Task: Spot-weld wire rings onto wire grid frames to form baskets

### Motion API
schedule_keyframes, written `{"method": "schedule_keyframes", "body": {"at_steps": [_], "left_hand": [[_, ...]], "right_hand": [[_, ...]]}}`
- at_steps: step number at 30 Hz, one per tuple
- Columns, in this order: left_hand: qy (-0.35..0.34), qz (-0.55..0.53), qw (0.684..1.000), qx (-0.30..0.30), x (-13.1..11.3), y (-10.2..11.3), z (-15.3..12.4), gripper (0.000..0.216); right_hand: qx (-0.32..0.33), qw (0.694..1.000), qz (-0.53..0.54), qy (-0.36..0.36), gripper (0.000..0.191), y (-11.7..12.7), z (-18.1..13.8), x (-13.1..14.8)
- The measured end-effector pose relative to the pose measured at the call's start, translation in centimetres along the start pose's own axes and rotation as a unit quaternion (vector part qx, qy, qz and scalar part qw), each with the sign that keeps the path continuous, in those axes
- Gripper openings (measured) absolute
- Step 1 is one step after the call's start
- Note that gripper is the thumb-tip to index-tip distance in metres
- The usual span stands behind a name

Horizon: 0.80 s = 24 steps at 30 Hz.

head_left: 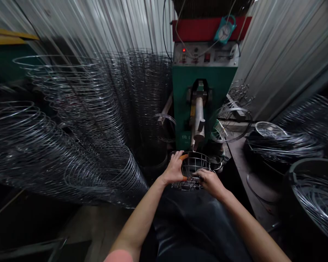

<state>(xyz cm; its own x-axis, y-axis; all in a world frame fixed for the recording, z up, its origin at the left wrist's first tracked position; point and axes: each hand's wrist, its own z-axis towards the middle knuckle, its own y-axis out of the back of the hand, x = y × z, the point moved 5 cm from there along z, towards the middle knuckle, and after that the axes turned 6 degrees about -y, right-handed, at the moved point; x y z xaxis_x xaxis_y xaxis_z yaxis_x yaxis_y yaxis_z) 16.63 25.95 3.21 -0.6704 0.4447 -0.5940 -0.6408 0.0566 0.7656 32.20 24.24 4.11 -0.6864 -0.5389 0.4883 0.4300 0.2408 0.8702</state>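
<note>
A round wire basket sits in front of me, just under the arm of the spot welding machine. My left hand grips its left side, with orange covers on the thumb and a finger. On its near right side, the fingers of my right hand are closed at the rim. Whether a small separate piece of wire is between those fingers is too dark to tell. The electrode tip points down at the basket's far edge.
Tall stacks of wire rings crowd the left. A bench on the right bears wire hoops, and a black tub holds more wire. A teal clock hangs on the machine's top. A black apron covers my lap.
</note>
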Motion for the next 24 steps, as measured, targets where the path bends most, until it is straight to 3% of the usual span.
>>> {"method": "schedule_keyframes", "body": {"at_steps": [13, 19, 24], "left_hand": [[-0.012, -0.031, 0.999, -0.037, 2.0, 0.2, 2.5, 0.097], [0.015, -0.002, 0.998, -0.058, 1.9, -0.1, 2.6, 0.097], [0.032, 0.017, 0.996, -0.078, 2.4, 0.7, 4.3, 0.095]], "right_hand": [[-0.054, 0.997, 0.022, 0.053, 0.027, 1.3, 2.7, -1.2], [-0.077, 0.997, -0.003, 0.007, 0.034, 1.0, 2.4, -1.9], [-0.117, 0.992, -0.016, -0.040, 0.025, 1.7, 4.2, -2.2]]}}
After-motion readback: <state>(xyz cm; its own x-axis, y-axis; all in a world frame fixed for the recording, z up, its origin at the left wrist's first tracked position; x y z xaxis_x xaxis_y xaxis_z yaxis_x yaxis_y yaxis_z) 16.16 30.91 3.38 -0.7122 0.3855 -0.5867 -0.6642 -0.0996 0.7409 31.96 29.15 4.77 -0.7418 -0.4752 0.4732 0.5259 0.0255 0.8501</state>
